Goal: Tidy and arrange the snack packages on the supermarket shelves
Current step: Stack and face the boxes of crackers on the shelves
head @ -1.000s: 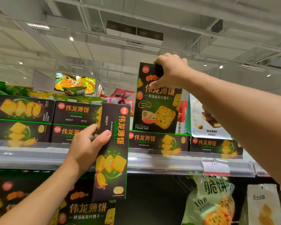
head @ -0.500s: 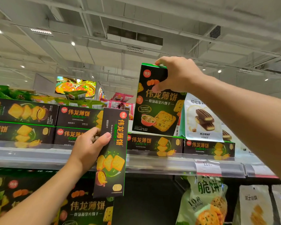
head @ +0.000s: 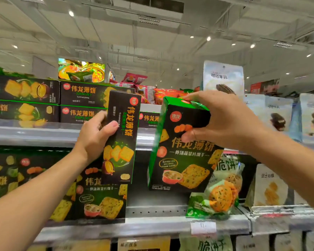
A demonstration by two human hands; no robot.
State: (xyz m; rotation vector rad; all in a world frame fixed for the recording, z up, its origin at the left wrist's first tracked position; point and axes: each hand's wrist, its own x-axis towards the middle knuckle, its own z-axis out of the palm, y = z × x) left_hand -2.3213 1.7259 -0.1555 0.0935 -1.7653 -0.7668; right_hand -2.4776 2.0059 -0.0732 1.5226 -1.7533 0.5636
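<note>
Supermarket shelves [head: 62,134], left hand [head: 94,140] gripping narrow cracker box [head: 121,138], right hand [head: 223,120] pinching wide cracker box [head: 181,160]

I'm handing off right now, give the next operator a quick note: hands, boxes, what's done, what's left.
Left hand grips a narrow cracker box, upright, in front of the upper shelf.
Right hand grips the wide cracker box by its top, tilted, in front of the gap on the lower shelf.
Done: both boxes in hand.
Left: shelve the wide box beside the matching box, and the narrow one.
</note>
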